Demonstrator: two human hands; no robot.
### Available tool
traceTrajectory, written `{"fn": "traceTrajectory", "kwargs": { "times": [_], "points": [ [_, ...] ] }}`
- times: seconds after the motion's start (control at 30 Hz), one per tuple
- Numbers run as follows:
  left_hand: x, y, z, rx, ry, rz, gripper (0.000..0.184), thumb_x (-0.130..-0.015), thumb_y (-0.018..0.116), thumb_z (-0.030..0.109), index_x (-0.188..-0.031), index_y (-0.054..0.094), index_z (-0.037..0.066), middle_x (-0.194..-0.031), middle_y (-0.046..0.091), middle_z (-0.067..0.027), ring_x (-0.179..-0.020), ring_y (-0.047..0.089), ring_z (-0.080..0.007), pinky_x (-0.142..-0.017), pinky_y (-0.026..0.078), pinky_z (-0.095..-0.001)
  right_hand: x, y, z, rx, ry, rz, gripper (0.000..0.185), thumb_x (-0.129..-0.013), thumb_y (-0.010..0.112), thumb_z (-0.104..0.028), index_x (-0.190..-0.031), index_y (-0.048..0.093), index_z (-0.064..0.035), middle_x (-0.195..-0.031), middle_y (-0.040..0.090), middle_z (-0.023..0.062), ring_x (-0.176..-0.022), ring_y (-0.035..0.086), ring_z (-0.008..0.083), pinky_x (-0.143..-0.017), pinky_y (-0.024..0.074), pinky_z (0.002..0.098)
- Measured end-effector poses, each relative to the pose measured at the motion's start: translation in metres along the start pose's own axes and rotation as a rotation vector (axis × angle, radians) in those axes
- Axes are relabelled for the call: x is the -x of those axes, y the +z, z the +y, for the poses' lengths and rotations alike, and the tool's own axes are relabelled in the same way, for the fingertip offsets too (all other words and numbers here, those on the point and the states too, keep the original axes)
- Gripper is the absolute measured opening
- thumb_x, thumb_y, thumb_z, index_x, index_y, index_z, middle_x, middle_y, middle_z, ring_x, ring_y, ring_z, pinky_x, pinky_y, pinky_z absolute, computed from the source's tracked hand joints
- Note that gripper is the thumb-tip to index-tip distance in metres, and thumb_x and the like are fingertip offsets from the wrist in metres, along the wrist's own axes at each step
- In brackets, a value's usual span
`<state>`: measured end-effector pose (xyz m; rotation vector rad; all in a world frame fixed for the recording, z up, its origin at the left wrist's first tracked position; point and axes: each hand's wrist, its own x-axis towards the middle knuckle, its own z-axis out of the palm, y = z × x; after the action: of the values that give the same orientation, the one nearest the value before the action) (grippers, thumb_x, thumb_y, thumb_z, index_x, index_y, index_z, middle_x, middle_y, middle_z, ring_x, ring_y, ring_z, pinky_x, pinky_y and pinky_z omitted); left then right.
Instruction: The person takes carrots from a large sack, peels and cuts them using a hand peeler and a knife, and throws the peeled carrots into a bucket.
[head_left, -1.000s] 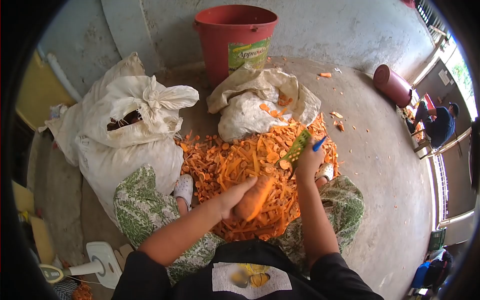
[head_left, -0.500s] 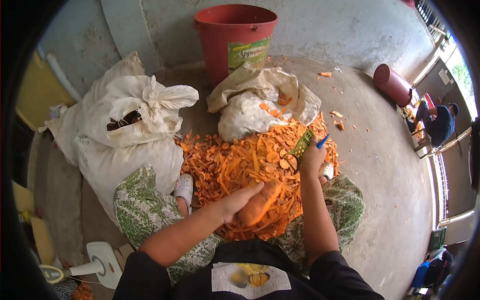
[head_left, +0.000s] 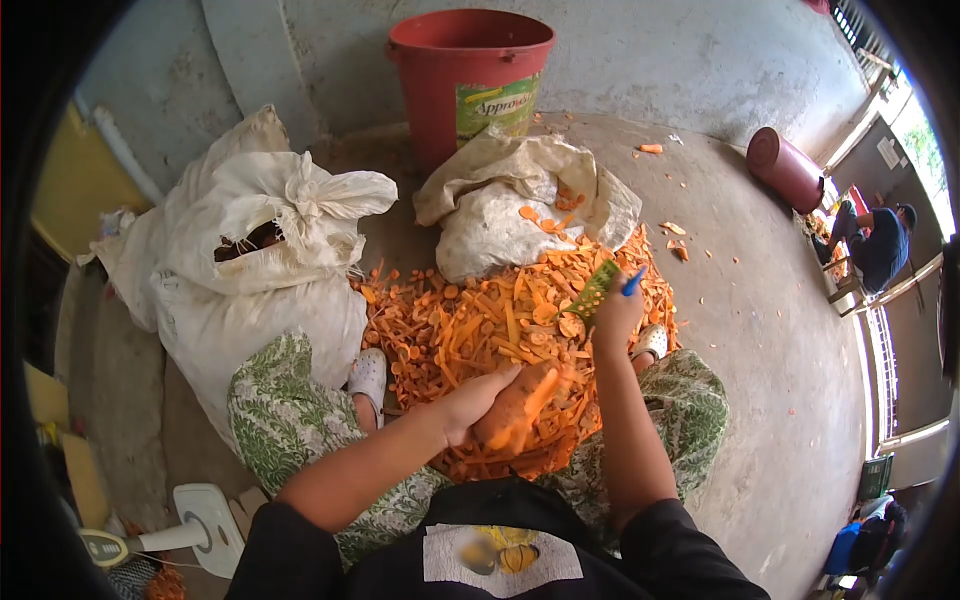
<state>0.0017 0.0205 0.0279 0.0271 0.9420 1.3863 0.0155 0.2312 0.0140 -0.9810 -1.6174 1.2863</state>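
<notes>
My left hand (head_left: 478, 405) is wrapped around a thick carrot (head_left: 520, 408), held low over the pile between my knees. A bright orange peeled strip shows along the carrot's upper side, and its far end is blurred. In my right hand (head_left: 617, 318) is a peeler (head_left: 597, 290) with a flat green perforated body. A blue end sticks out past my fingers. The peeler is up and right of the carrot, apart from it. Beneath both hands spreads a heap of carrot peels and slices (head_left: 490, 330).
A spilled white sack (head_left: 490, 235) lies behind the heap, before a red tub (head_left: 430, 110). Stuffed white sacks (head_left: 270, 310) stand at left, a scale (head_left: 205, 525) below them. At right are an overturned red bin (head_left: 785, 172) and a seated person (head_left: 882, 250).
My right hand has moved slightly left and down with the peeler, which has turned a little. The carrot has rotated in my left hand, showing a brighter strip.
</notes>
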Motion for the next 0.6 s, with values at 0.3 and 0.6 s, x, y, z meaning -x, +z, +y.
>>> {"fn": "traceTrajectory", "kwargs": {
  "times": [0.3,0.6],
  "points": [
    [-0.017,-0.022,-0.003,0.210,0.119,0.139,0.041,-0.093,0.026,0.039,-0.105,0.049,0.007,-0.091,0.059,-0.0054,-0.079,0.059,-0.0154,-0.067,0.050,-0.0308,0.100,0.014,-0.032,0.146,-0.290,-0.284,0.023,-0.088,0.049,-0.019,-0.075,0.053,-0.0004,-0.054,0.047,0.0016,-0.047,0.040,0.0101,-0.044,0.0333,0.0261],
    [-0.008,-0.017,0.003,0.237,0.063,0.067,0.041,-0.092,0.033,0.039,-0.112,0.046,0.005,-0.095,0.057,-0.0111,-0.078,0.060,-0.0195,-0.061,0.052,-0.0356,0.000,0.001,0.003,0.020,0.109,0.068,0.031,-0.089,0.045,-0.022,-0.067,0.046,-0.0006,-0.053,0.043,0.0012,-0.046,0.037,0.0111,-0.045,0.0310,0.0289]
  ]
}}
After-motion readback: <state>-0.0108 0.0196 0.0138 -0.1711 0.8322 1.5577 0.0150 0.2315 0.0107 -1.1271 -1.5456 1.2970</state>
